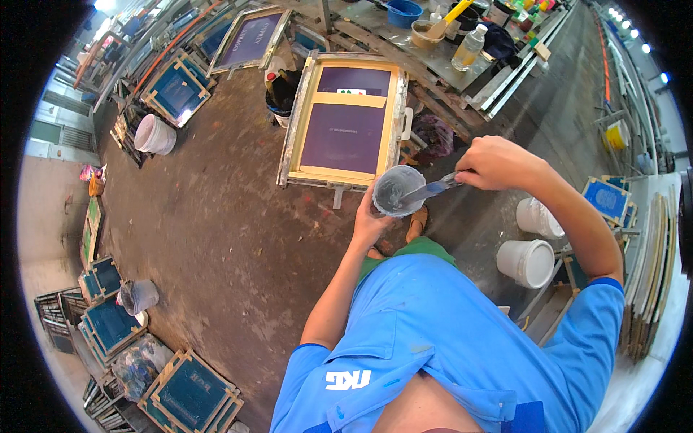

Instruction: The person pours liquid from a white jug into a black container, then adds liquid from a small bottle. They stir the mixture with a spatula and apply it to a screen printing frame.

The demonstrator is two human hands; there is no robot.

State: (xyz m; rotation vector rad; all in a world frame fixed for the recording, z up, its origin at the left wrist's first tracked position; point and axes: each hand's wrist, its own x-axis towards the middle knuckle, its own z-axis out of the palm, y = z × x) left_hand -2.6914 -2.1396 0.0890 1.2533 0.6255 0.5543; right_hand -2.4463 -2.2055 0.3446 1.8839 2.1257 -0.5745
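In front of my body my left hand [367, 225] grips a grey, smeared plastic cup [393, 176] from its left side. The cup's mouth is tipped up into view, with greyish residue on its inner wall. My right hand [492, 163] is closed around the end of a flat spatula [431, 189] to the right of the cup. Its blade slants down to the left, and its tip is inside the cup. Just beyond the cup, a silk-screen frame [302, 119] with yellow tape borders and dark purple mesh lies at about waist height.
A worktable [422, 61] at the back holds a clear bottle [469, 48], a blue bowl [402, 13] and tubs. White buckets [525, 263] stand at right, another bucket [154, 135] at left. Several blue screen frames [190, 392] lean along the left side.
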